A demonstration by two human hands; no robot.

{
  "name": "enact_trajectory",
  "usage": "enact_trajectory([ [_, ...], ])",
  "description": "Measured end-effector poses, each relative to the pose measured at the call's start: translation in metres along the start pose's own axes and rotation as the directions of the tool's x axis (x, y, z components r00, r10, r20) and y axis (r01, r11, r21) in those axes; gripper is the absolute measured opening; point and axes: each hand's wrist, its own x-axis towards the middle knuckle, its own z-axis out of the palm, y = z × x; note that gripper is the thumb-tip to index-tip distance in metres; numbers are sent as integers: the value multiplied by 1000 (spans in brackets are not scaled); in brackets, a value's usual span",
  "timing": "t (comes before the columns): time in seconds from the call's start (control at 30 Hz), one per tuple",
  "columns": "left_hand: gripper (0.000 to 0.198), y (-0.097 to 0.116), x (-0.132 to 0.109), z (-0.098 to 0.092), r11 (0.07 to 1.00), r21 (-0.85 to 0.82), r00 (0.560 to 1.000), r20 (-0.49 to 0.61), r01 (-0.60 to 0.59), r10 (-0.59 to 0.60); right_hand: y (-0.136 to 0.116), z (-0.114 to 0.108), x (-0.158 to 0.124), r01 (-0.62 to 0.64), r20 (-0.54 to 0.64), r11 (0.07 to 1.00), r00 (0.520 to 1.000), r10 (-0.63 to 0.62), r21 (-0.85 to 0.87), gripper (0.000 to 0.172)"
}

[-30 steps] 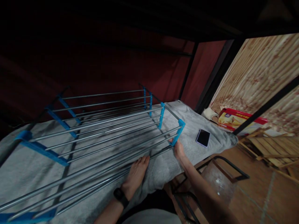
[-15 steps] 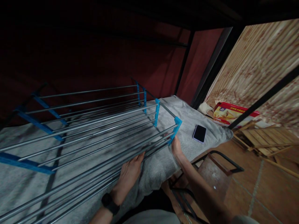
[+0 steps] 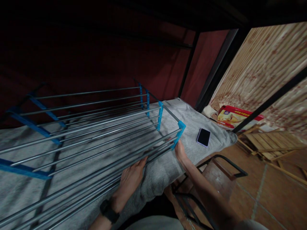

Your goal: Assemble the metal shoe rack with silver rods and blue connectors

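Note:
A shoe rack (image 3: 160, 116) of grey metal tubes, blue plastic brackets and dark side bars lies across the grey blanket (image 3: 165, 172). My right hand (image 3: 179, 150) is closed around the near right blue corner bracket (image 3: 178, 134), its fingertips partly hidden behind it. Lower and to the left, my left hand (image 3: 132, 175) grips the lower front tubes from the near side, with its fingers hidden behind and beneath them. A black watch (image 3: 109, 211) is on the left wrist. The rack's near left end runs out of view.
A phone (image 3: 203, 137) rests on the blanket to the right of the rack. Beyond are a red and yellow box (image 3: 237, 115) and a folded wooden piece (image 3: 273, 142). A black metal-framed chair (image 3: 230, 158) stands at lower right. Dark posts (image 3: 189, 64) rise behind.
The rack, blanket and phone appear slightly further left in view. Both hands keep nearly the same places on the rack.

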Motion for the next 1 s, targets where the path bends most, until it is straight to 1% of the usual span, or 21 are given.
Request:
enact_trajectory([
  [0.17, 52, 2, -1, -3, 1000, -6, 1000, 12, 1, -1, -16, -2, 6, -113, 110, 993, 987, 115, -24, 31],
  [0.27, 53, 3, 0, -4, 1000, -22, 1000, 25, 10, -10, -21, 1, 8, -129, 137, 991, 982, 132, -27, 27],
  [0.4, 57, 1, 0, -4, 999, -39, 1000, 16, 3, -3, -21, 4, 6, -134, 119, 990, 983, 137, -34, 22],
  [0.57, 60, -1, -2, -3, 999, -34, 1000, -3, -22, 22, -18, 6, 5, -151, 69, 988, 986, 154, -43, 22],
  [0.73, 62, -1, -3, -3, 1000, -28, 1000, 24, -13, 14, -17, 7, 4, -150, 47, 988, 987, 152, -38, 19],
  [0.87, 60, -1, -4, -2, 999, -24, 1000, 14, -22, 22, -17, 7, 4, -148, 42, 988, 988, 149, -32, 18],
  [1.0, 59, -1, -3, -1, 999, -26, 999, 40, -24, 25, -14, 6, 5, -139, 38, 989, 989, 140, -41, 16],
])
